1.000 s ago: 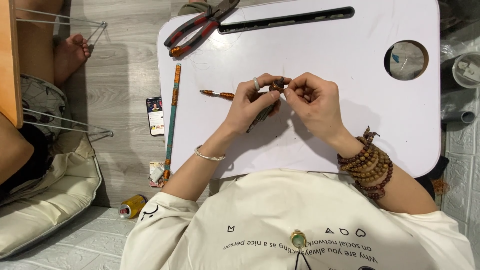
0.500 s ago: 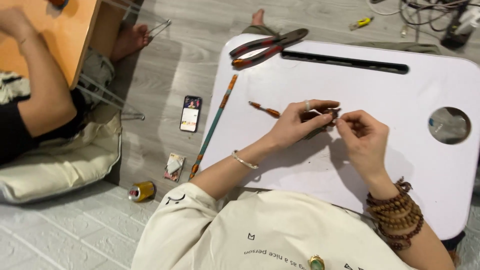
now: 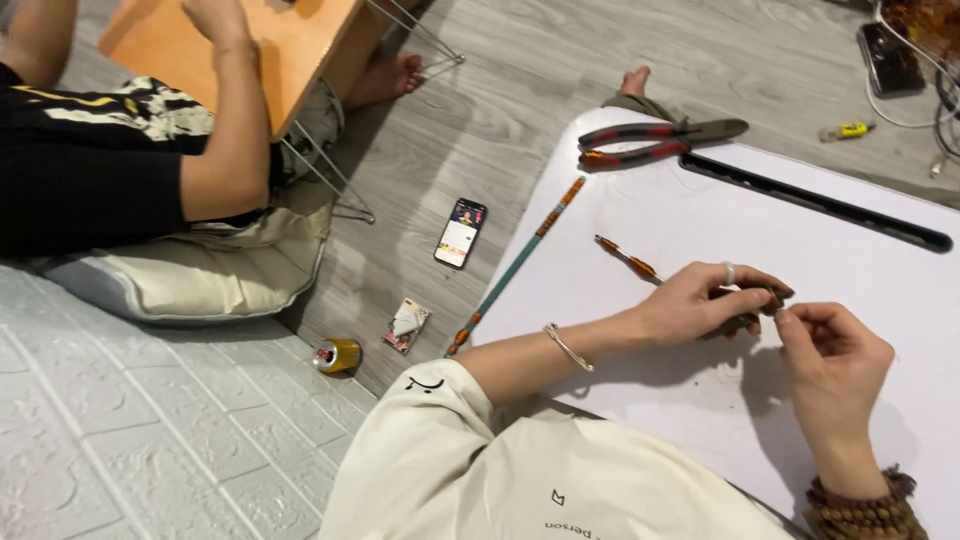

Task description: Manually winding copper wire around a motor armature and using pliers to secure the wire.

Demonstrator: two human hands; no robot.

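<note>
1. The left hand (image 3: 700,305) pinches a small dark beaded piece (image 3: 742,322) between thumb and fingers, just above the white desk (image 3: 700,420). Most of the piece is hidden under the hand, so what exactly it is cannot be told.

2. The right hand (image 3: 832,365) meets it from the other side, thumb and forefinger pressed together at a point touching the left fingertips. Whether they grip a thread or a bead is too small to tell.

3. Risk, as a judgement: the hold is fine and two-handed. A slip of either pinch could drop the piece, and any loose beads could roll across the smooth desk and off onto the floor (image 3: 480,120).

4. A short orange-banded stick (image 3: 625,258) lies just beside the left hand. A backward sweep of the wrist could knock it.

5. A long teal rod (image 3: 520,262) rests along the desk's left edge, partly overhanging. A nudge from the left forearm would likely tip it off.

6. Red-handled pliers (image 3: 655,140) sit at the far rim, well apart from the hands.

7. Open room: bare desk lies ahead of and to the right of the hands, up to a long black slot (image 3: 820,200).

8. On the floor nearby lie a phone (image 3: 461,232), a small packet (image 3: 406,324) and a can (image 3: 336,354). Another person (image 3: 120,160) sits well apart at an orange table (image 3: 240,60).
</note>
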